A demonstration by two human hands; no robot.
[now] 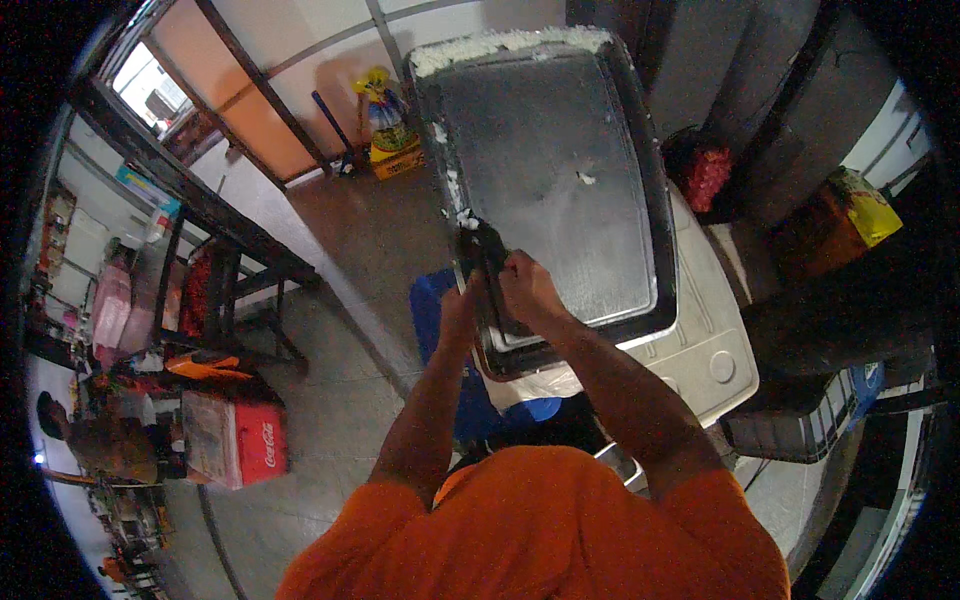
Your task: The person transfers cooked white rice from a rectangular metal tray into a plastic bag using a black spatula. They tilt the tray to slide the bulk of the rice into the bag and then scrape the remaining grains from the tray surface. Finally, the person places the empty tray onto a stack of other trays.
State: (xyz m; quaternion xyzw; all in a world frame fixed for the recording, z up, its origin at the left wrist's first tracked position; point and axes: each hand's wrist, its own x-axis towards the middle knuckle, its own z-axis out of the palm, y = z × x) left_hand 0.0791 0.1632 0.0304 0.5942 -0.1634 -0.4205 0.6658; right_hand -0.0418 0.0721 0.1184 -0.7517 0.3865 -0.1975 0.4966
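Note:
A large rectangular panel (555,195), with a grey sheet face, a black rim and crumbling whitish foam (517,46) along its far and left edges, lies before me. It looks like the lid or door of a freezer. My right hand (529,292) is closed in a fist on a dark strip (486,247) at the panel's left edge. Close beside it, my left hand (459,304) grips the same strip from the left; its fingers are partly hidden. A small whitish scrap (585,178) lies on the sheet.
A beige ribbed plastic surface (701,330) shows under the panel, with a blue plastic object (431,315) at left. A yellow bag (386,112) stands by the wall. Left are a dark-framed table (225,277), a red Coca-Cola cooler (262,442) and a person (112,442). A crate (787,427) sits right.

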